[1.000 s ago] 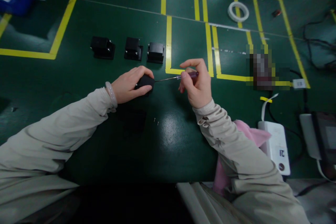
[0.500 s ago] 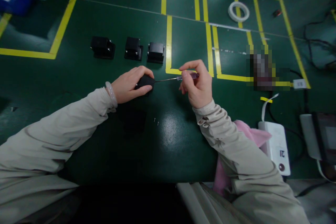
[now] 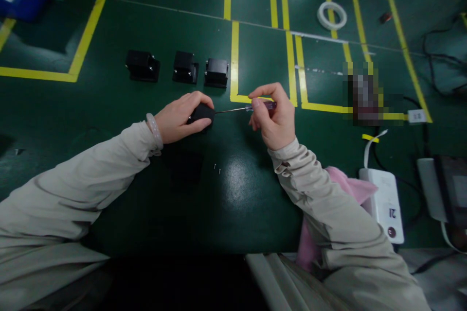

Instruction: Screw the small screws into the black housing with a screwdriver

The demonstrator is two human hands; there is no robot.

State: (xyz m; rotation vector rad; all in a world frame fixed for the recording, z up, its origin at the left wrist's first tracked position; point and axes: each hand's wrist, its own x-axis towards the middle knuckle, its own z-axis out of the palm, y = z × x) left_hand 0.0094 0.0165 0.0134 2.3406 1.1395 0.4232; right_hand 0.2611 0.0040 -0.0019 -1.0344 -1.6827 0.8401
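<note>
My left hand is wrapped round a small black block-like part on the green table, thumb on the near side and fingers over the far side. In my right hand is a screwdriver with a clear purplish handle, lying nearly level. Its thin shaft points left, and the tip meets the right end of the black part; the exact contact spot is too small to make out. Two small screws lie on the table nearer to me.
Three black block-like units with bright screw heads stand in a row beyond my left hand. Yellow tape outlines mark the table. A white tape roll lies at the far right. Near my right forearm are a pink cloth and a white power strip.
</note>
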